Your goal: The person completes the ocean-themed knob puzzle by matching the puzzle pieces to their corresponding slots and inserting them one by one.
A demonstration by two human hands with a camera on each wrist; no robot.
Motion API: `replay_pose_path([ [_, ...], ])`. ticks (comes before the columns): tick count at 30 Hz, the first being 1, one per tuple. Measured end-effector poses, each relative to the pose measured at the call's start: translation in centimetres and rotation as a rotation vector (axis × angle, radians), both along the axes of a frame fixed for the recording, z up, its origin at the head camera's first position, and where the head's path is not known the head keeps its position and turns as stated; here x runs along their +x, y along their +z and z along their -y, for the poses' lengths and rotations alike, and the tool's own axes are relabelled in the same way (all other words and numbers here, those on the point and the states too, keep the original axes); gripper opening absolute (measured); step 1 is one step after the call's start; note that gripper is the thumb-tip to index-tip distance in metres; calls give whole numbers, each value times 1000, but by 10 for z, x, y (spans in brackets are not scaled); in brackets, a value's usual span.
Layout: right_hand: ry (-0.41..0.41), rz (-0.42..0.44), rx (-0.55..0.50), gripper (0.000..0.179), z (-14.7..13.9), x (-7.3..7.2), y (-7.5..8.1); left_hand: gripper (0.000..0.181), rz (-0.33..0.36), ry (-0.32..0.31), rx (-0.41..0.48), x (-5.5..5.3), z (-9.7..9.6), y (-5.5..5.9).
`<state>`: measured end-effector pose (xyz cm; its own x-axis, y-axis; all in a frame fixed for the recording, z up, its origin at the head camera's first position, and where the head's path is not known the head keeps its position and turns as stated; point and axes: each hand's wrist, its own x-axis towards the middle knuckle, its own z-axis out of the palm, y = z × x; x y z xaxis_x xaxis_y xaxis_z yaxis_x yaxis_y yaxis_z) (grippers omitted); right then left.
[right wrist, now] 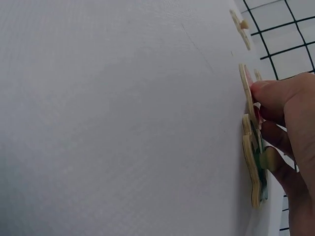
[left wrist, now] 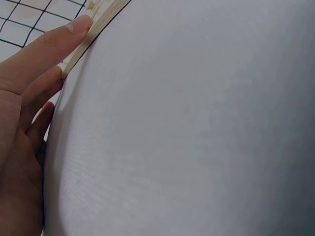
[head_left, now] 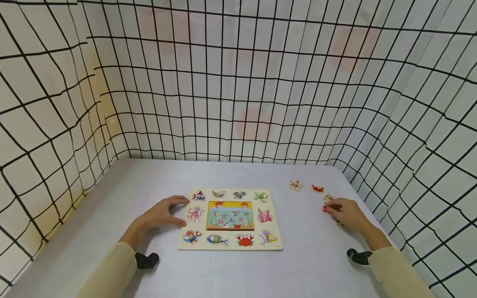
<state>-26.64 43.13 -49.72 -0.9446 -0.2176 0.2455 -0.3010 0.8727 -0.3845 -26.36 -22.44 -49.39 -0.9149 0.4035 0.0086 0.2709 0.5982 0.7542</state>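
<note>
A wooden peg puzzle board [head_left: 231, 196] with sea-animal pictures around a printed aquarium lies flat on the white table. Knobbed pieces, such as a blue fish [head_left: 218, 240], sit in some of its outlines. My left hand [head_left: 160, 213] rests at the board's left edge, fingers spread, its thumb [left wrist: 69, 37] against the wooden side. Off to the right, my right hand [head_left: 346, 213] pinches a pink puzzle piece [head_left: 325, 207] low over the table; the fingers hide its knob. Beneath those fingers is a greenish piece [right wrist: 253, 164], partly covered by the hand.
Beyond the right hand lie an octopus piece [head_left: 296, 185], a red crab piece [head_left: 317, 188] and a yellowish piece [head_left: 328, 196]. Black netting [head_left: 231, 99] over white cloth walls surrounds the table [head_left: 238, 273] at the back and both sides.
</note>
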Motion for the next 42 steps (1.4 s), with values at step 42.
replay_pose_path([
  [42, 190, -40, -33, 13, 92, -15, 28, 84, -6, -9, 3, 1, 0, 0],
])
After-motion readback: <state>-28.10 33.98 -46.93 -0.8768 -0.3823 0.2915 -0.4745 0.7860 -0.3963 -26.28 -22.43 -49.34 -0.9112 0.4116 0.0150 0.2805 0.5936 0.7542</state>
